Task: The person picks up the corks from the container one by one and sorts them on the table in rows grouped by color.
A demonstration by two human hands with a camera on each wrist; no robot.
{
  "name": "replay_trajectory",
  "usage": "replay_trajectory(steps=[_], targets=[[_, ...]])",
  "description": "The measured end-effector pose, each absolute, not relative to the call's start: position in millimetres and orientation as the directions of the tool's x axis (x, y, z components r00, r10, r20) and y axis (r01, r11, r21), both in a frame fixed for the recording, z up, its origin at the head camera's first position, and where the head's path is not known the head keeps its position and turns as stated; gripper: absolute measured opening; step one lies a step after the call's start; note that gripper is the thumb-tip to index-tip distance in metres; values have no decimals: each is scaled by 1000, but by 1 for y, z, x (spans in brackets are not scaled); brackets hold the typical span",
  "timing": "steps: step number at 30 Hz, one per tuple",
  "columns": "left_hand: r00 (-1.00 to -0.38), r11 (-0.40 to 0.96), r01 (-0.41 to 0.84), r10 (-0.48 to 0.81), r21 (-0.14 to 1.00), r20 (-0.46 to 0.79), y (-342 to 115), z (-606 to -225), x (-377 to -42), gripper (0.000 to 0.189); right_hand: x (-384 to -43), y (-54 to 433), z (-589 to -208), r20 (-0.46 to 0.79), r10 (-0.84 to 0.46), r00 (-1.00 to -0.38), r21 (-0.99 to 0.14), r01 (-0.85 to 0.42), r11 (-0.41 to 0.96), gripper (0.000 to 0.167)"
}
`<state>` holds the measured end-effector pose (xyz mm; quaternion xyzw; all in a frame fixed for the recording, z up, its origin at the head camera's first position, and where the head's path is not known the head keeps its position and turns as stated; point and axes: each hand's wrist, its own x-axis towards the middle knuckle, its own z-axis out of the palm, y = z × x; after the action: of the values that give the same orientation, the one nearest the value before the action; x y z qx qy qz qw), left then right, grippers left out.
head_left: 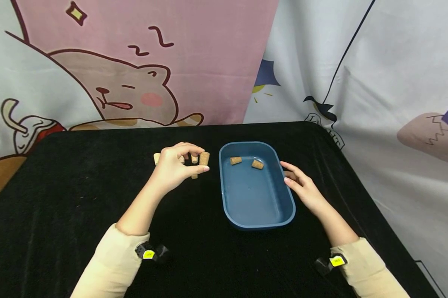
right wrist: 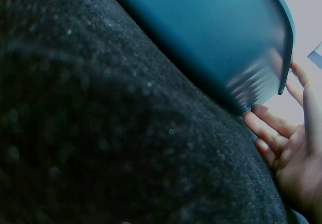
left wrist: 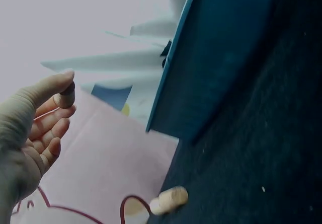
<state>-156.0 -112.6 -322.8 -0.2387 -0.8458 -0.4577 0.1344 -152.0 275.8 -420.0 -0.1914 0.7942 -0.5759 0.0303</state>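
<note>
A cork point(head_left: 204, 159) is pinched upright between the thumb and fingertips of my left hand point(head_left: 172, 169), raised just left of the blue plastic bin point(head_left: 251, 203). The left wrist view shows the same cork point(left wrist: 65, 98) partly covered by the thumb. Two corks lie inside the bin near its far end, one at the left point(head_left: 235, 160) and another cork point(head_left: 257, 164) to its right. My right hand point(head_left: 305, 188) rests its fairly straight fingers along the bin's right side; the right wrist view shows fingertips point(right wrist: 259, 123) low at the wall.
Several more corks stand on the black-covered table point(head_left: 78, 231) behind my left hand, among them a cork point(head_left: 157, 158) at the left; the hand partly hides them. A cartoon-printed curtain point(head_left: 216, 62) hangs behind the table.
</note>
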Motion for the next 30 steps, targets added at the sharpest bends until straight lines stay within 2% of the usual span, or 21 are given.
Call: replay_trajectory(steps=[8,16,30], targets=[[-867,485,497,253,719,429,-136,-336,-171,30,-152,277,-419,178,-331,-927,-925,-272,265,47],[-922,553,388,235,737,308,-154,-349,-180,32,-152,277,-420,178,-333,-926,-925,-273,263,47],[-937,644,348,263,682,230,-171,-385,-195,33,-151,276,-419,162,-339,-927,-926,-262,272,48]])
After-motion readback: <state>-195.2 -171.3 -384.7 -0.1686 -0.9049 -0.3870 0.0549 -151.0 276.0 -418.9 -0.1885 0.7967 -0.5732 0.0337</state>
